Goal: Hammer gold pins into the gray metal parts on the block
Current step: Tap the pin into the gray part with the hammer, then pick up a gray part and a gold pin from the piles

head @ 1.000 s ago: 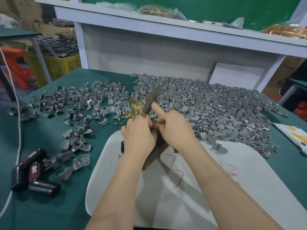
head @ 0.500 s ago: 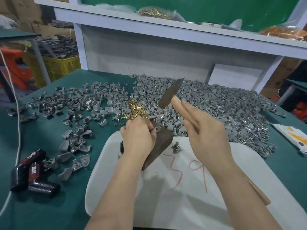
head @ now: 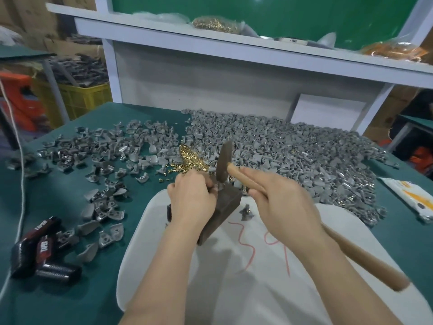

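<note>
head view: right hand [head: 284, 208] grips hammer [head: 225, 161] over block [head: 228, 202].

Green table [head: 54, 202] under gray parts [head: 293, 146], gold pins [head: 191, 158], white board [head: 246, 289].

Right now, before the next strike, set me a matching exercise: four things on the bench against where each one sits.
Things:
1 hammer
2 dark block
3 gold pins
4 black tool

Places:
A on the green table, near left
B gripped in the right hand
C on the white board, held by the left hand
D loose heap on the table among the gray parts

Pairs: 1-B, 2-C, 3-D, 4-A
</note>
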Tool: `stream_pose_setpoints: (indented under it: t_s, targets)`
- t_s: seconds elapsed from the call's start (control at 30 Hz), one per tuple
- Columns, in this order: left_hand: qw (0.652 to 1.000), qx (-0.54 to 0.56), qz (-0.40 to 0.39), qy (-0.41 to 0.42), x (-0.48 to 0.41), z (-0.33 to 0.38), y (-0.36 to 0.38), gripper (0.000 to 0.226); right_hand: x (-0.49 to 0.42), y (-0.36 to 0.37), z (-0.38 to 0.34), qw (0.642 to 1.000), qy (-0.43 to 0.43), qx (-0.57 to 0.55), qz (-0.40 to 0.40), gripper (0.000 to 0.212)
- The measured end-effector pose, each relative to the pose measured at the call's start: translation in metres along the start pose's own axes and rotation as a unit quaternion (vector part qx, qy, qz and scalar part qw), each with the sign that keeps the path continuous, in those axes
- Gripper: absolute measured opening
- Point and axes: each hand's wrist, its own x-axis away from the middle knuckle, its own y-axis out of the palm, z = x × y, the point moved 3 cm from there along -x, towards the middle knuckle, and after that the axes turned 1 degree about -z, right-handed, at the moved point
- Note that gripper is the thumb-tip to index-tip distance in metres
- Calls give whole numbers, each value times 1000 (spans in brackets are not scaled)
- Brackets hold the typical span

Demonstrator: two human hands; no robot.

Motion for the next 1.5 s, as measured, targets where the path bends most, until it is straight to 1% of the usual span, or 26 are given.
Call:
stream_pose_setpoints:
  t_s: [0.1, 0.13, 0.23, 0.27, 0.3, 0.33, 0.4, 0.43, 0.47, 0.53, 0.57, 0.67, 0.73, 0.9, 0.97, 1.03, 1.07, 1.13, 1.2, 1.27, 1.3, 1.33, 1.37, 1.43, 1.47, 1.5]
  targets:
    - [1000, 10, 10, -1, 0, -1, 1, 12, 2, -7, -1, 991, -12, -76, 114, 54]
    - [1000, 12, 9, -3, 1, -1, 1, 12, 2, -6, -1, 991, -15, -79, 105, 53]
    - [1000, 0, 7, 4, 0, -1, -1, 11, 3, 4, 0, 999, -2, -35, -28, 49]
    - [1000, -1, 7, 1, 0, -1, -1, 11, -1, 2, 1, 999, 4, -5, -38, 47]
    - [1000, 0, 5, -2, 1, -1, -1, 11, -4, -1, 2, 1000, 9, 8, -20, 46]
    - [1000, 1, 6, -3, 1, 0, -1, 11, -6, -7, 1, 1000, 9, -6, 27, 46]
    - [1000, 5, 14, -6, 0, 0, 0, 12, -6, -14, 0, 992, -2, -65, 112, 49]
    - [1000, 7, 14, -9, 0, -1, 0, 12, -5, -14, -2, 991, -7, -72, 115, 52]
    - [1000, 5, 13, -8, 0, -1, 0, 12, -4, -10, -3, 995, -10, -58, 78, 55]
    - [1000, -3, 9, 2, 0, 0, -1, 10, 0, 1, -1, 999, 2, -15, -34, 51]
    - [1000, -5, 9, 3, 0, 0, -1, 11, -2, 2, 3, 998, 13, -4, -63, 48]
    - [1000, -10, 4, -5, -1, 0, -1, 11, -15, 6, 15, 998, 35, -23, -51, 45]
    - [1000, -15, 4, -7, -1, 0, -1, 13, -24, 15, 25, 994, 80, -69, -35, 44]
    - [1000, -6, 16, -15, 0, -1, 0, 13, -43, 50, 47, 965, 188, -162, -86, 32]
    - [1000, -2, 20, -20, 0, -2, 0, 12, -44, 59, 51, 961, 202, -158, -105, 26]
    - [1000, 3, 21, -22, 0, -2, 0, 12, -44, 61, 52, 966, 202, -110, -115, 25]
    - [1000, 6, 20, -22, -1, -2, 0, 13, -44, 61, 51, 971, 198, -78, -109, 27]
    - [999, 18, 24, -15, -1, -1, 1, 12, -46, 56, 48, 985, 163, -20, -54, 38]
    - [999, 28, 27, -2, -1, 1, 1, 13, -52, 50, 36, 995, 90, -46, -15, 39]
    - [999, 42, 28, 9, -1, 3, 1, 15, -57, 52, 15, 988, 31, -139, -64, 23]
    - [998, 52, 31, 10, -1, 3, 1, 16, -61, 56, 8, 979, 30, -174, -96, 11]
    - [997, 66, 37, 9, -2, 3, -1, 17, -66, 56, 5, 974, 40, -201, -96, 7]
    - [995, 88, 48, 5, -2, 1, -2, 20, -74, 54, 7, 972, 63, -218, -60, 11]
    - [983, 165, 80, -13, -3, -1, -8, 29, -94, 43, 19, 957, 147, -242, 65, 10]
    - [972, 210, 106, -21, -3, -1, -12, 29, -104, 38, 26, 947, 191, -237, 102, 29]
    - [959, 248, 136, -25, -2, -1, -16, 27, -112, 38, 32, 946, 234, -209, 88, 50]
